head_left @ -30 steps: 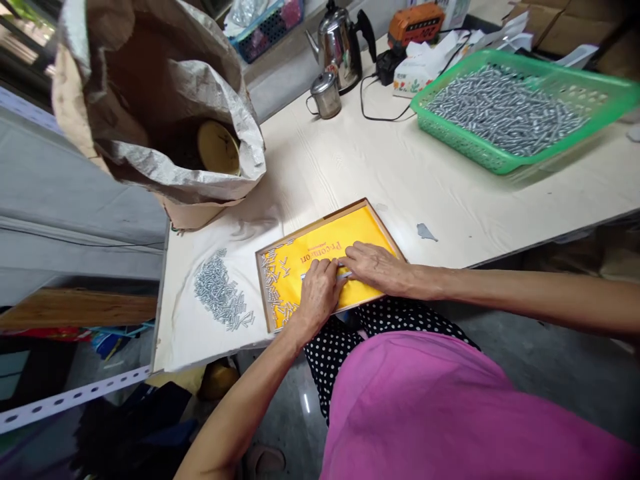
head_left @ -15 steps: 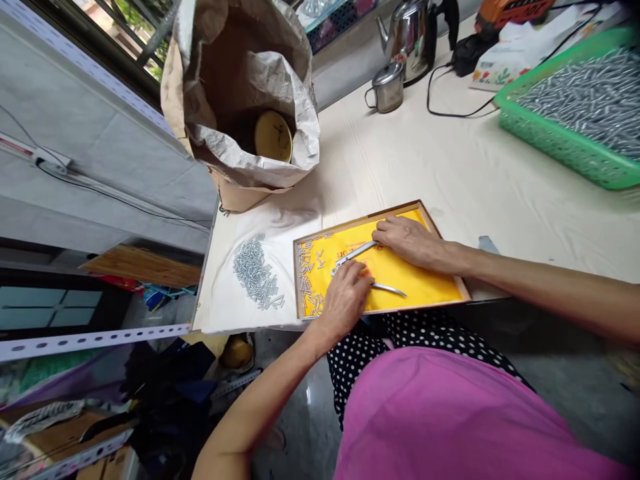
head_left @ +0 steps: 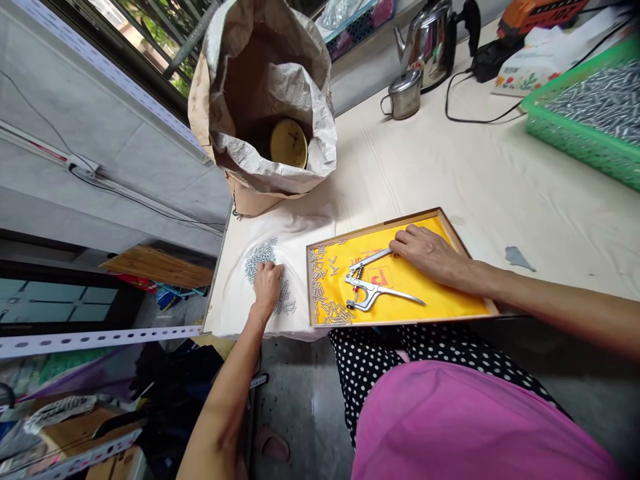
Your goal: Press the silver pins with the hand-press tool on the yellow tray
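My left hand (head_left: 267, 288) is over a pile of small silvery metal pins (head_left: 259, 261) on the white cloth, its fingers bent together at the pile; whatever is between them is hidden. My right hand (head_left: 426, 253) rests over a yellow-lined tray (head_left: 440, 303), fingers closed round the end of the upper handle of hand pliers (head_left: 367, 290). The pliers lie spread in the tray, with a spring between the handles and their jaw end toward the left. More loose pins (head_left: 320, 283) are scattered along the tray's left side.
Behind the pins stands an open paper sack (head_left: 270, 180) with a round yellowish piece inside. A metal cup (head_left: 405, 97), a kettle (head_left: 431, 50) and a green basket (head_left: 575, 137) of metal parts stand farther back. A grey scrap (head_left: 519, 257) lies right of the tray.
My left hand has moved left from the pliers to the pile of pins, leaving the jaws uncovered. My right hand still holds the handle. The view has shifted slightly.
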The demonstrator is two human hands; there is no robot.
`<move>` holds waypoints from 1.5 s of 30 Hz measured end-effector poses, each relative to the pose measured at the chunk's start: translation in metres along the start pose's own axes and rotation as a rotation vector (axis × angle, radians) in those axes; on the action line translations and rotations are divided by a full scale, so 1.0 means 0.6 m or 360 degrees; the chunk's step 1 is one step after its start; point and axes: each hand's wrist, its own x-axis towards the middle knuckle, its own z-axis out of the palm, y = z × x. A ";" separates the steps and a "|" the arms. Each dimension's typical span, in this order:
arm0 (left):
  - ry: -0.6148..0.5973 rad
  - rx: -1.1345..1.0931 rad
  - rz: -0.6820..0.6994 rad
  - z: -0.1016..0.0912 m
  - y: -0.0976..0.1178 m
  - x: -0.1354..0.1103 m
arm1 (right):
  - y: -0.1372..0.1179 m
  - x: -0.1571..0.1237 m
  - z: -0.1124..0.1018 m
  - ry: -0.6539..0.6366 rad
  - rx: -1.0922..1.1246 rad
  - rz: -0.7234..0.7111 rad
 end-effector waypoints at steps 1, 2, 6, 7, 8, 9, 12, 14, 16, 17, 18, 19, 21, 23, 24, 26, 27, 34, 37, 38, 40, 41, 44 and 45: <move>-0.0047 0.0024 0.0049 -0.002 0.000 0.006 | -0.001 0.000 -0.002 -0.0004 0.0006 0.0000; -0.0089 0.0038 0.0080 -0.003 0.000 0.012 | -0.001 0.000 -0.004 -0.0005 0.0010 0.0002; -0.0164 0.0042 0.0103 -0.005 -0.002 0.023 | -0.002 0.000 -0.007 -0.0001 -0.0018 0.0006; -0.0173 0.0042 0.0107 -0.005 -0.003 0.025 | -0.002 0.000 -0.007 -0.0005 -0.0025 0.0001; -0.0181 0.0041 0.0110 -0.006 -0.003 0.025 | -0.002 0.000 -0.007 -0.0007 -0.0024 -0.0003; -0.0187 0.0039 0.0113 -0.007 -0.003 0.026 | -0.002 0.000 -0.006 -0.0007 -0.0017 -0.0004; -0.0180 0.0040 0.0114 -0.017 0.000 0.030 | -0.003 0.001 -0.008 0.0000 -0.0001 0.0006; -0.0105 -0.0037 0.0067 -0.027 0.007 0.031 | -0.004 0.001 -0.010 -0.0001 -0.0011 0.0014; 0.0025 -0.0307 -0.0056 -0.039 0.024 0.025 | -0.005 0.002 -0.012 -0.0010 -0.0028 0.0023; 0.0080 -0.0511 -0.0127 -0.046 0.038 0.018 | -0.004 0.003 -0.012 -0.0020 -0.0032 0.0027; 0.0108 -0.0733 -0.0181 -0.053 0.055 0.009 | -0.004 0.004 -0.013 -0.0034 -0.0033 0.0031; 0.0100 -0.0942 -0.0205 -0.059 0.076 -0.004 | -0.003 0.005 -0.013 -0.0052 -0.0033 0.0035; -0.0009 -0.1255 -0.0137 -0.070 0.123 -0.034 | -0.003 0.007 -0.015 -0.0084 -0.0035 0.0051; -0.0155 -0.1395 -0.0010 -0.077 0.169 -0.065 | -0.010 0.007 -0.023 -0.0081 -0.0062 0.0102; -0.0203 -0.1407 0.0035 -0.079 0.188 -0.077 | -0.016 0.004 -0.029 -0.0067 -0.0073 0.0132; -0.0251 -0.1364 0.0077 -0.080 0.213 -0.091 | -0.035 -0.004 -0.043 -0.0032 -0.0041 0.0166; -0.0251 -0.1325 0.0080 -0.079 0.219 -0.093 | -0.046 -0.011 -0.049 -0.0031 0.0023 0.0145; -0.0163 -0.1243 0.0036 -0.084 0.220 -0.076 | -0.094 -0.060 -0.024 -0.0256 0.0428 -0.0074; -0.0111 -0.1442 -0.0014 -0.094 0.222 -0.074 | -0.093 -0.048 -0.009 -0.0256 0.0449 -0.0069; -0.0107 -0.1543 -0.0049 -0.098 0.223 -0.074 | -0.093 -0.038 -0.007 -0.0236 0.0457 -0.0101; -0.0125 -0.1794 -0.0122 -0.109 0.223 -0.072 | -0.096 -0.016 -0.009 -0.0190 0.0429 -0.0161; -0.0141 -0.1924 -0.0157 -0.115 0.222 -0.072 | -0.097 -0.005 -0.013 -0.0172 0.0390 -0.0167; -0.0224 -0.2206 -0.0246 -0.136 0.220 -0.077 | -0.096 0.011 -0.028 -0.0106 0.0254 -0.0165; -0.0258 -0.2254 -0.0275 -0.142 0.219 -0.080 | -0.092 0.009 -0.035 -0.0086 0.0223 -0.0158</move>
